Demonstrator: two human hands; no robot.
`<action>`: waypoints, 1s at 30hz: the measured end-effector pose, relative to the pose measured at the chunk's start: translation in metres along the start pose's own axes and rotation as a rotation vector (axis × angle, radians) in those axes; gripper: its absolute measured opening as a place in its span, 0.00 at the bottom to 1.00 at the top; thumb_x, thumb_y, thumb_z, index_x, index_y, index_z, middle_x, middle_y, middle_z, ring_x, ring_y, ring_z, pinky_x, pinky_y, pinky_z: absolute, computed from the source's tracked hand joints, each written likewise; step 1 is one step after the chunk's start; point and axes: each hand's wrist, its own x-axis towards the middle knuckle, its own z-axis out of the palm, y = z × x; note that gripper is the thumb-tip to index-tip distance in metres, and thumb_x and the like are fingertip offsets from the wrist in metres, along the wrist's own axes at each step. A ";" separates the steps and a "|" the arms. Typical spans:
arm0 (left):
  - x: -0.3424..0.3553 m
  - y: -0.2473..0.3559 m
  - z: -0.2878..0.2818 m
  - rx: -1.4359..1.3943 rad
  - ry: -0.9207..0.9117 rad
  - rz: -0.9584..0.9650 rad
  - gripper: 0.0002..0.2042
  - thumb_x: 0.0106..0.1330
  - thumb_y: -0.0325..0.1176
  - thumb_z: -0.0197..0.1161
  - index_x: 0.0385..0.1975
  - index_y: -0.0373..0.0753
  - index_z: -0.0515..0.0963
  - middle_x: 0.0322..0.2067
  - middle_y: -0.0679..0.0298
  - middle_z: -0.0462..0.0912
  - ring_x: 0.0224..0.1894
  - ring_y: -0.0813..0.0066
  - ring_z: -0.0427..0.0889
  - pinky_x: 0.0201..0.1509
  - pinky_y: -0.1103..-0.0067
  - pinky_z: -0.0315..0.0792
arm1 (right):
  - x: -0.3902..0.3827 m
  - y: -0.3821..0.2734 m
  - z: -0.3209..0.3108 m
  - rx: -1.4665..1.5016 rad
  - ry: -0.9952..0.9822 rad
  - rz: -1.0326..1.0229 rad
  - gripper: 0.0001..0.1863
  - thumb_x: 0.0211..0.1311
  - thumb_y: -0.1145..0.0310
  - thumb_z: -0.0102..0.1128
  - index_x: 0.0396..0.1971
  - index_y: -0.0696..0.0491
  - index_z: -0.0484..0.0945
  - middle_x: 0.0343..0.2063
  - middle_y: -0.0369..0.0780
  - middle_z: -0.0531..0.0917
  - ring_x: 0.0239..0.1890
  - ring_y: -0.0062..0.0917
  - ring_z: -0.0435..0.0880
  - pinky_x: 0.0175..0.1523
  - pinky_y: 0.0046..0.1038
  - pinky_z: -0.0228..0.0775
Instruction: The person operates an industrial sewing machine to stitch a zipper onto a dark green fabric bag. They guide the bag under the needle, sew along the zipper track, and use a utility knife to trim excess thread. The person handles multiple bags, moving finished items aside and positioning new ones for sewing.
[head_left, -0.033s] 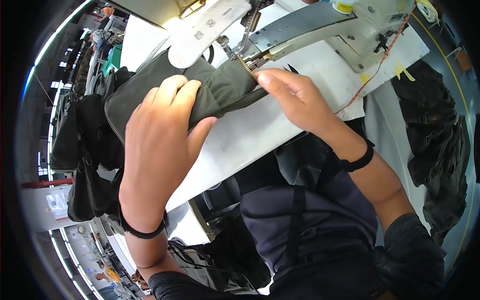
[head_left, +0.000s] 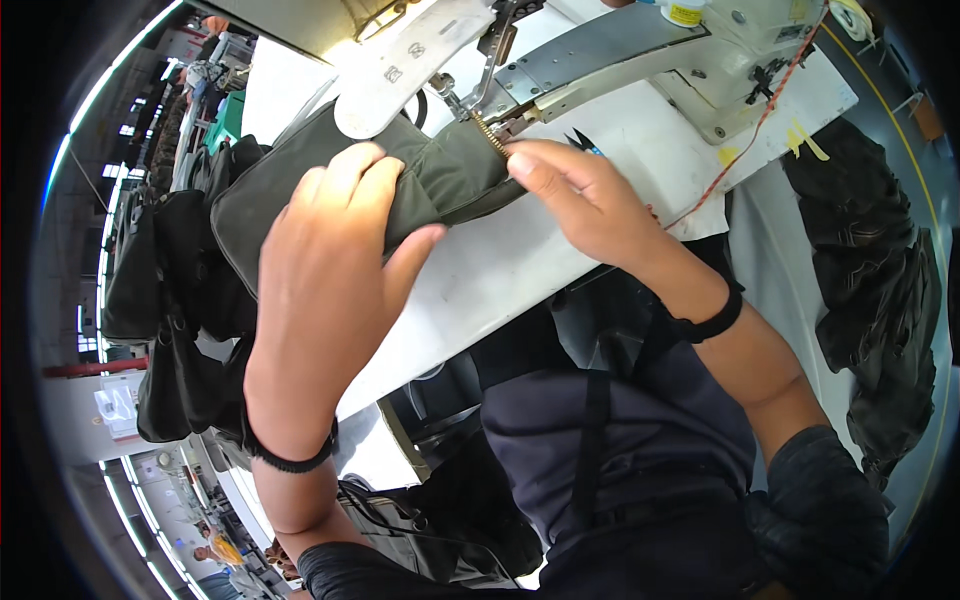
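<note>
Our right hand [head_left: 580, 205] edged left, pinching the brass-toothed zipper [head_left: 490, 135]; our left hand [head_left: 325, 270] loosely covers likely-soft olive fabric [head_left: 280, 160], best held seamside.

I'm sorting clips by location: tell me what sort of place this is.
Probably a sewing workshop or factory: there's a sewing machine, a dark green fabric piece up against it, and more dark fabric bunched at the right.

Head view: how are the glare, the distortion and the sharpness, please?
Head view: the white tabletop is washed out toward upper left; the fisheye bends the ceiling light along the rim; corners are black; the zipper teeth look fairly sharp.
</note>
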 end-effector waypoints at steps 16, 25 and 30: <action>0.054 -0.076 0.035 -0.858 -0.404 -0.115 0.16 0.78 0.35 0.56 0.54 0.30 0.81 0.55 0.58 0.84 0.59 0.68 0.81 0.67 0.74 0.70 | 0.027 -0.076 -0.011 0.773 -0.253 0.649 0.17 0.77 0.57 0.57 0.40 0.57 0.81 0.29 0.40 0.86 0.27 0.24 0.87 0.26 0.24 0.81; 0.049 -0.038 0.075 -1.057 -0.026 -0.398 0.10 0.65 0.34 0.73 0.40 0.34 0.87 0.40 0.64 0.89 0.40 0.76 0.83 0.47 0.77 0.78 | 0.010 -0.020 0.006 0.260 0.051 0.192 0.15 0.74 0.65 0.65 0.29 0.59 0.82 0.22 0.27 0.77 0.27 0.07 0.70 0.30 0.17 0.65; 0.045 -0.035 0.080 -1.369 0.057 -0.431 0.09 0.65 0.30 0.73 0.41 0.34 0.87 0.41 0.64 0.88 0.42 0.75 0.84 0.49 0.77 0.79 | 0.010 -0.031 0.007 0.356 0.061 0.293 0.14 0.73 0.68 0.65 0.29 0.62 0.81 0.23 0.27 0.78 0.28 0.07 0.69 0.31 0.18 0.65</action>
